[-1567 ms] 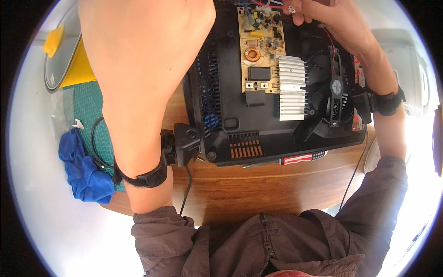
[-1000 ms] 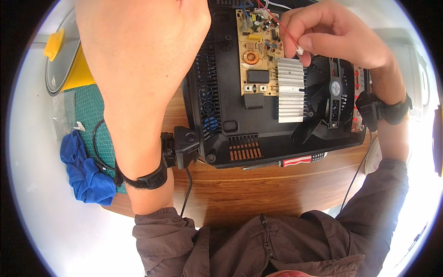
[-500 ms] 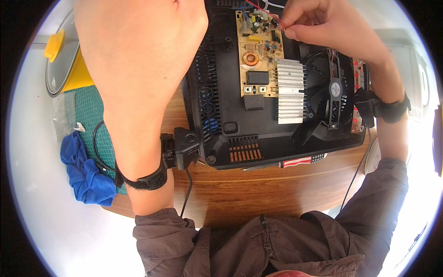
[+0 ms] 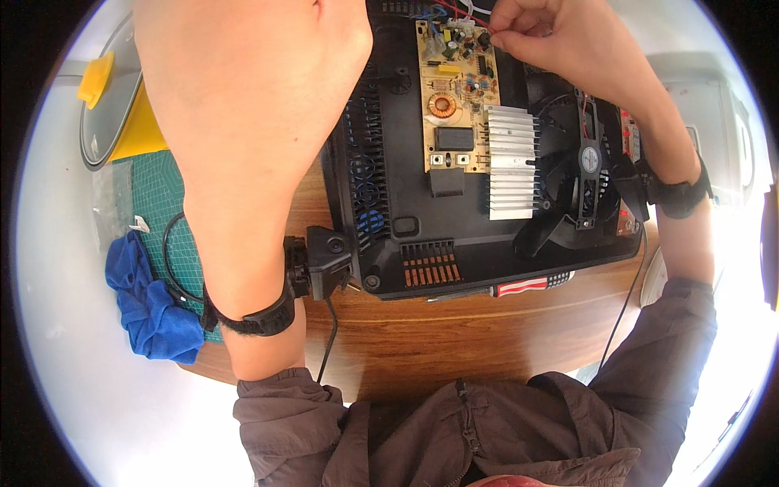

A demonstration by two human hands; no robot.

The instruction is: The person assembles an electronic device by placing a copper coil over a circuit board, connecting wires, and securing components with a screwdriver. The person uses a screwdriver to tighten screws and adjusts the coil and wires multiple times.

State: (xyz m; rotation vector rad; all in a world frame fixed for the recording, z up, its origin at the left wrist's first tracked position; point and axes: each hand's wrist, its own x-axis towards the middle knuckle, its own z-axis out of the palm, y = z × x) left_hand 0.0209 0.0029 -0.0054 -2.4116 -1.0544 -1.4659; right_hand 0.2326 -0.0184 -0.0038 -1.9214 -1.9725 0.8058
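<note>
A black plastic appliance housing (image 4: 389, 268) lies open on the wooden table. Inside it are a tan circuit board (image 4: 436, 85) with a copper coil, a ribbed silver heat sink (image 4: 512, 162) and a black cooling fan (image 4: 589, 158). At the board's upper right corner, my right hand (image 4: 548, 32) pinches a thin red wire (image 4: 473, 17) between thumb and forefinger. My left hand (image 4: 260, 57) reaches over the housing's upper left side, back upward. Its fingers run past the top edge of the picture, so what they touch is hidden.
A blue cloth (image 4: 154, 304) lies by the green cutting mat (image 4: 162, 191) at the left, with a black cable loop (image 4: 168, 252) beside it. Beyond stands a yellow container (image 4: 139, 130). A small red strip board (image 4: 630, 130) sits at the housing's right edge.
My right hand has shifted slightly left and up with the red wire, closer to the board's upper corner. My left hand has moved slightly to the right.
</note>
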